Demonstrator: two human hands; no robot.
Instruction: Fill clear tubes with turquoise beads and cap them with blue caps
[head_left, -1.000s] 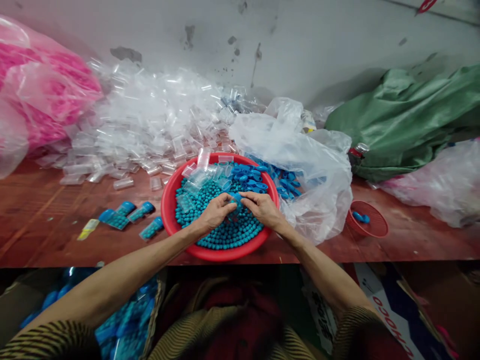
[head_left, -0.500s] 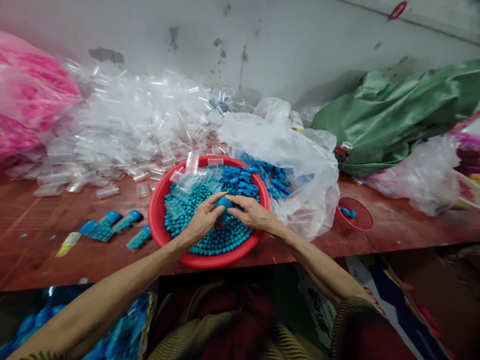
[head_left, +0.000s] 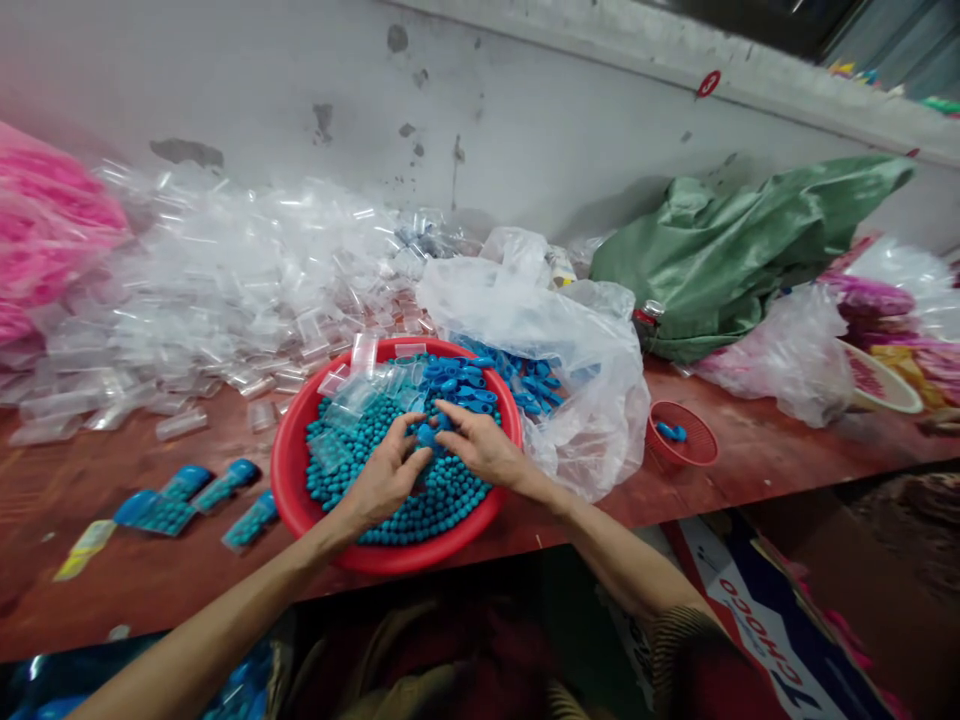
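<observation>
Blue plastic piece (head_left: 427,436) is between the curved left hand (head_left: 384,474) and right hand (head_left: 484,446), whose grip I cannot tell, over the red basin (head_left: 289,490), probably best kept low so teal beads (head_left: 420,518) don't scatter.

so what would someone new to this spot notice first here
Probably the red basin of turquoise beads in the middle, with the left hand and right hand over it. Next, the shiny heap of clear plastic pieces behind it to the left. Then the bright pink bag at the far left and the green sack at upper right.
</observation>
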